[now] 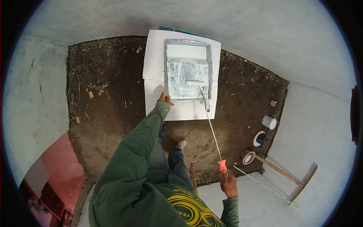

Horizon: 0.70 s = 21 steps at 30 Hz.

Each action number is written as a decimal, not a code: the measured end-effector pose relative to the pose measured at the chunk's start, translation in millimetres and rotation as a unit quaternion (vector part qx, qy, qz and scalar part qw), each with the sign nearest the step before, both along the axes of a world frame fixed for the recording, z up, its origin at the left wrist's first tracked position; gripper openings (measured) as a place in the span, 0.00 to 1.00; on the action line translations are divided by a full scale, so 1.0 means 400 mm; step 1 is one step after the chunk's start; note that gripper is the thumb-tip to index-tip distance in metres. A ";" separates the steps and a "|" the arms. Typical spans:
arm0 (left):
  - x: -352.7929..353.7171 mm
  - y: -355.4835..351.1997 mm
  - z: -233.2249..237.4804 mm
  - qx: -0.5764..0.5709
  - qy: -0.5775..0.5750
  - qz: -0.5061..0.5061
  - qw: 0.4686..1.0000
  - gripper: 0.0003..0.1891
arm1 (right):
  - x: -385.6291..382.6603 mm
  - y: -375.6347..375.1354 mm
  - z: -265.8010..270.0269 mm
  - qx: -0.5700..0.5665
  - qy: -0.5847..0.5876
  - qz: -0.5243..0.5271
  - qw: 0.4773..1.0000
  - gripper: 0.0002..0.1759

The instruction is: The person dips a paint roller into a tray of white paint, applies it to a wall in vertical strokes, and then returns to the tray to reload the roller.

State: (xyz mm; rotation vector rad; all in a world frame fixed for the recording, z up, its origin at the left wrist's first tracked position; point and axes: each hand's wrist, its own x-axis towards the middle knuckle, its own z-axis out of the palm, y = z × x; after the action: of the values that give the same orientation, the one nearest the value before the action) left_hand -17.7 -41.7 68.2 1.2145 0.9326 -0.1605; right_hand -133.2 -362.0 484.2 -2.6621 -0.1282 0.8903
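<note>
My right hand (229,184) is closed around the orange handle (222,165) of a long-shafted paint roller (196,83). The roller's head rests on the sloped part of a grey paint tray (210,68), which is coated in white paint, with a pool of white paint at its far end. At the tray's near left corner, my left hand (165,99) grips the edge, its fingers partly bent around it. Beneath the tray lie white boards (153,56) on the ground.
Bare grey walls (242,22) surround a dirt floor (109,113) with scattered rubble. On the right are a white tub (269,122), a round white lid (260,139) with something dark on it, a small bucket (248,157) and a wooden T-shaped tool (280,169). A thin stick (194,178) lies by my legs.
</note>
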 end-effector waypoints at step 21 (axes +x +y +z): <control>0.007 0.015 0.020 0.024 0.021 -0.047 0.998 0.15 | 0.029 0.067 -0.019 0.009 0.072 -0.152 0.986 0.16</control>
State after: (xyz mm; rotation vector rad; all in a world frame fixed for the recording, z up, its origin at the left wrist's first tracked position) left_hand -15.1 -35.6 76.2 1.3051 0.9206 -0.2406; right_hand -121.7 -335.1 476.5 -2.4977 0.2964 0.9670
